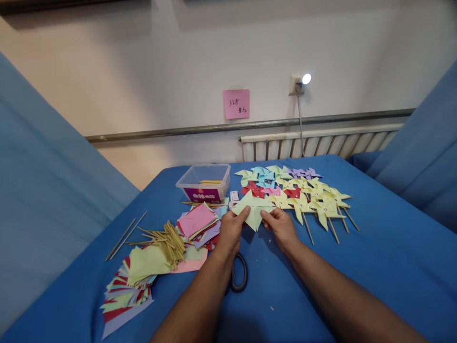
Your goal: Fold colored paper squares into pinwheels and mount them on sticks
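Note:
A pale green paper square (254, 212), cut in from its corners, is held up above the blue cloth between my two hands. My left hand (231, 227) pinches its left side, thumb on top. On the right side, my right hand (281, 227) grips the same paper between thumb and fingers. Below my left wrist lie scissors (240, 275); only their black handle shows, the rest hidden by my forearm. Beyond and right of my hands, finished paper pinwheels (300, 205) in yellow, red, blue, green and purple lie in rows, several with sticks visible.
Left of my hands are a stack of coloured paper (198, 221), a pile of wooden sticks (172, 243) and a fanned paper pile (128, 290). A clear plastic box (204, 181) with sticks inside stands behind. Blue curtains (53, 190) hang on both sides.

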Tool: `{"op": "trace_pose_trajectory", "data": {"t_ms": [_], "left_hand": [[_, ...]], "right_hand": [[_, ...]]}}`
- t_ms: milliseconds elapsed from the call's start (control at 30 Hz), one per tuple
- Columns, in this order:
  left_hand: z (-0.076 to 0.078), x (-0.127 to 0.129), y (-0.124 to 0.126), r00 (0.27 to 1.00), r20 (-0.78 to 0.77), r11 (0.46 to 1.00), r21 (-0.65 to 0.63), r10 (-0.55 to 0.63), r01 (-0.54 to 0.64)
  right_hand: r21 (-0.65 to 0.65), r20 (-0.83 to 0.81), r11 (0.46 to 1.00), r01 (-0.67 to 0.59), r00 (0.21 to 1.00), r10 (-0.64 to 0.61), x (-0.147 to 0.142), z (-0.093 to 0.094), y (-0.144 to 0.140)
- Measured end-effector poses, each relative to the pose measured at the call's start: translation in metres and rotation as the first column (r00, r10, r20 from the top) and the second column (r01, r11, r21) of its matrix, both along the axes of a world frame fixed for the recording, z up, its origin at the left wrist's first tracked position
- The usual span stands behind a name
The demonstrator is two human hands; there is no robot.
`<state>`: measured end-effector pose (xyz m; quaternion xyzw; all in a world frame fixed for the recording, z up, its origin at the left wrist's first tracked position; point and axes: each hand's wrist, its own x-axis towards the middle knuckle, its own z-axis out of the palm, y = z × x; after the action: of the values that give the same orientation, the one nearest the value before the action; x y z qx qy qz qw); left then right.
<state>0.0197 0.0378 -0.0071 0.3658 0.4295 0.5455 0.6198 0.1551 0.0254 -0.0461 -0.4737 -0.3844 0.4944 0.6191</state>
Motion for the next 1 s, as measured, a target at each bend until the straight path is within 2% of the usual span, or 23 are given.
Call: {"op": "trace_pose_trajectory", "data": {"t_ms": [200,367,467,600,733,833,933,1000], "left_hand": [[0.005,0.000,-0.002,0.997,0.079,1.000,-0.003,-0.005,0.005],[0.006,-0.001,-0.001,0.997,0.083,1.000,-0.013,-0.002,0.003],[0.006,0.000,-0.003,0.995,0.102,1.000,-0.008,-0.011,0.012],[0.008,0.002,-0.005,0.989,0.147,0.997,0.072,-0.005,-0.006],[0.011,0.001,-0.002,0.975,0.210,0.998,-0.004,0.069,-0.070],[0.012,-0.001,0.001,0.964,0.255,0.996,-0.056,0.075,-0.063],[0.012,-0.003,0.002,0.963,0.261,0.994,-0.102,0.059,-0.033],[0.012,-0.003,0.001,0.966,0.253,0.993,-0.115,0.051,-0.022]], "right_hand": [[0.005,0.035,0.998,-0.060,0.998,0.060,0.000,0.002,-0.003],[-0.001,0.079,0.995,-0.099,0.992,0.099,-0.002,0.003,-0.005],[0.023,0.128,0.995,-0.096,0.988,0.092,-0.003,0.003,-0.004],[0.073,0.190,0.993,-0.089,0.979,0.074,-0.004,0.000,-0.005],[0.183,0.208,0.983,-0.002,0.977,-0.037,-0.002,0.000,-0.007],[0.378,0.336,0.925,0.045,0.924,-0.182,0.000,0.005,-0.010],[0.549,0.515,0.835,-0.036,0.801,-0.304,0.002,0.011,-0.014],[0.594,0.594,0.797,-0.106,0.727,-0.345,0.003,0.015,-0.016]]}}
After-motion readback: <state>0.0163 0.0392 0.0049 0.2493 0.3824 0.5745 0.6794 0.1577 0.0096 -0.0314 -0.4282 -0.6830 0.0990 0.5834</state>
